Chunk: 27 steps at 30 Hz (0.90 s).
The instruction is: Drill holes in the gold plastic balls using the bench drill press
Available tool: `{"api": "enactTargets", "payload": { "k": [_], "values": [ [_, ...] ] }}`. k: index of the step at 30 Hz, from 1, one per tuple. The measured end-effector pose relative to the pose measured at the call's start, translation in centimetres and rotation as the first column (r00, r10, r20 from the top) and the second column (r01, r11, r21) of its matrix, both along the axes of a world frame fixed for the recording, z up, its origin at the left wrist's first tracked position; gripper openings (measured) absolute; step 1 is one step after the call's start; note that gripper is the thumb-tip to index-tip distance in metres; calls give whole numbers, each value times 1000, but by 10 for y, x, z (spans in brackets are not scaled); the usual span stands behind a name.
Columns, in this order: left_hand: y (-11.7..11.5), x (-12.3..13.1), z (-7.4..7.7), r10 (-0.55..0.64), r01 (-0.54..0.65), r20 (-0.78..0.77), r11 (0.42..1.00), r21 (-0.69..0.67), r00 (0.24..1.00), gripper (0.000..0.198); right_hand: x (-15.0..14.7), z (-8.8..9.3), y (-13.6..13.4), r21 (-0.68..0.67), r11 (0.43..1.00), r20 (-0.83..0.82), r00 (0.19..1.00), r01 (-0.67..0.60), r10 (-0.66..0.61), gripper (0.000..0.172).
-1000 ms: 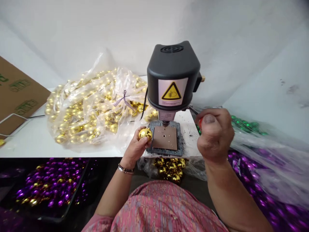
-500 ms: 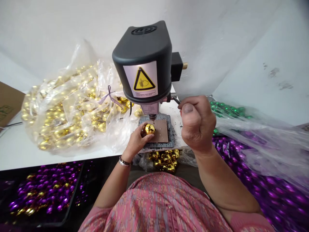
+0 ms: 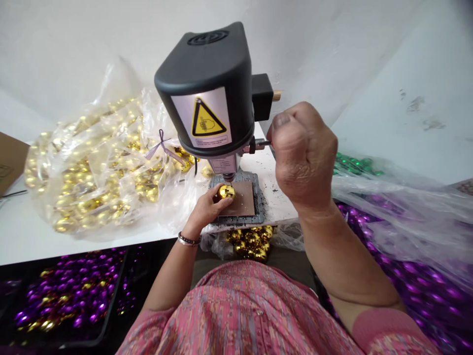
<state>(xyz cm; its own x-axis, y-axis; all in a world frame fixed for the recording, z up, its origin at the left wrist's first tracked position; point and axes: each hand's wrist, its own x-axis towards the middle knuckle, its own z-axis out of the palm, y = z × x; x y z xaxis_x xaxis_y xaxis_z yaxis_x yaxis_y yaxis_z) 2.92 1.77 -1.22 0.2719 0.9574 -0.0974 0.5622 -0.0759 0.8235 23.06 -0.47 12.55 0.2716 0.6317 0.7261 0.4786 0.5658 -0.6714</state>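
Observation:
A small bench drill press (image 3: 207, 84) with a black housing and a yellow warning label stands on the white table (image 3: 22, 236). My left hand (image 3: 205, 209) pinches a shiny gold ball (image 3: 225, 192) and holds it on the brown plate (image 3: 244, 199) right under the drill bit. My right hand (image 3: 301, 155) is a fist wrapped round the press's feed lever (image 3: 260, 144), raised beside the housing.
A clear bag of gold balls (image 3: 96, 162) lies left of the press. More gold balls in a bag (image 3: 251, 241) hang below the table edge. A tray of purple balls (image 3: 66, 286) sits lower left. Bags of green (image 3: 354, 162) and purple balls (image 3: 406, 266) lie on the right.
My left hand has carried the gold ball from the plate's left edge to under the drill bit. My right hand has risen with the lever. The view has shifted right.

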Motion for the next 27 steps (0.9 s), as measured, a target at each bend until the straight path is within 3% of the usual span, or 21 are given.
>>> {"api": "enactTargets", "payload": {
  "k": [9, 18, 27],
  "values": [
    [5, -4, -3, -40, 40, -4, 998, -47, 999, 63, 1, 1, 0, 7, 999, -37, 998, -42, 42, 32],
    [9, 11, 0, -63, 79, -157, 992, 101, 986, 55, 0, -3, 2, -3, 1000, -38, 999, -26, 26, 37],
    [13, 2, -6, -55, 55, -1, 998, -16, 998, 60, 0, -5, -2, -5, 1000, -28, 999, -14, 14, 30]
  ]
}}
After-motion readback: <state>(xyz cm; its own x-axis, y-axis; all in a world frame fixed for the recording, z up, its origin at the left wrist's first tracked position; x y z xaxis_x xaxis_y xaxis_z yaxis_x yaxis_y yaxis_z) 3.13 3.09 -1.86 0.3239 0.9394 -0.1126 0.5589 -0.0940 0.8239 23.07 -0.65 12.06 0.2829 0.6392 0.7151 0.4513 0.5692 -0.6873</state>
